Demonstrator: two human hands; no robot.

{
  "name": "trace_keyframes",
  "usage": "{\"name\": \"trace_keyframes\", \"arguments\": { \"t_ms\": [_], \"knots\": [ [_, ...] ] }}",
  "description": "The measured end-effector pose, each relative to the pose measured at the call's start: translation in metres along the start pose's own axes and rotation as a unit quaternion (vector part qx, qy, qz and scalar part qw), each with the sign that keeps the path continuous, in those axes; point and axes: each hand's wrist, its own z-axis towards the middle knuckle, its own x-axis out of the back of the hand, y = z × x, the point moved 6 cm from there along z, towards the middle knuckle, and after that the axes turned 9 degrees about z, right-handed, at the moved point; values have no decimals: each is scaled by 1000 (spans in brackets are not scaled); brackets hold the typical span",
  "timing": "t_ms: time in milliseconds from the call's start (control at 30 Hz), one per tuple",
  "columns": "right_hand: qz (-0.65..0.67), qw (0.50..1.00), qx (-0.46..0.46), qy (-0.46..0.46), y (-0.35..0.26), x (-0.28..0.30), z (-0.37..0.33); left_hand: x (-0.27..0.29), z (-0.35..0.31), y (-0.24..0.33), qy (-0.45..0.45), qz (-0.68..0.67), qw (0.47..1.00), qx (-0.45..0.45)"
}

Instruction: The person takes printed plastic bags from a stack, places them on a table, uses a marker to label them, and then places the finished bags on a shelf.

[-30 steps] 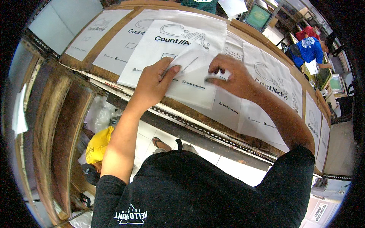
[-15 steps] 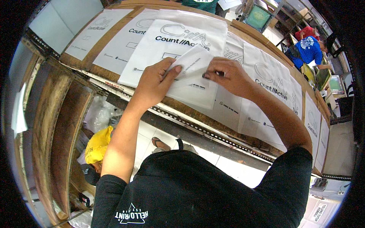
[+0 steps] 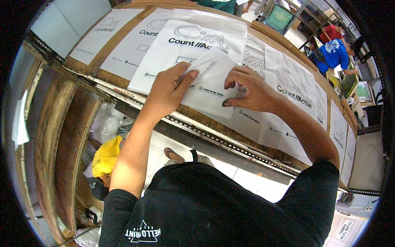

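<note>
A stack of thin, translucent white plastic bags with black print lies in front of me on the table. My left hand pinches their near edge between thumb and fingers, and a folded-up corner stands above the stack. Just right of that corner, my right hand hovers over the bags with thumb and curled fingers apart and nothing between them. Its fingertips are dark-stained. Whether one bag or several are in the left hand's pinch is hard to make out.
More printed white bags lie in a row along the brown table. Wooden shelving stands at left. A person in yellow is low beside it. People in blue and red are at the far right, near green framed screens.
My right hand's thumb and fingers have spread from a pinch, the thumb dropping lower. More print on the bag beside it now shows. My left hand keeps its hold in place.
</note>
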Motion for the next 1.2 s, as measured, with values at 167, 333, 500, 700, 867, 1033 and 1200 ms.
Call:
{"name": "trace_keyframes", "arguments": {
  "t_ms": [167,333,500,700,867,1033,1200],
  "knots": [
    [8,1000,8,-20,4,-7,0,-2,0,-2,-3,-4,1000,11],
    [51,998,31,-4,14,-6,9,-1,-1,-1,-16,-23,999,18],
    [3,996,-13,83,6,15,30,-1,1,1,-16,-8,1000,-3],
    [25,985,-9,172,-12,30,31,-2,-1,0,-13,-8,1000,-14],
    [11,999,48,19,-2,8,7,1,0,5,-33,2,999,18],
    [-1,999,28,-24,3,-5,3,-1,0,3,-27,5,1000,15],
    [28,999,17,-12,17,-6,10,-1,0,3,-27,14,999,12]
  ]
}}
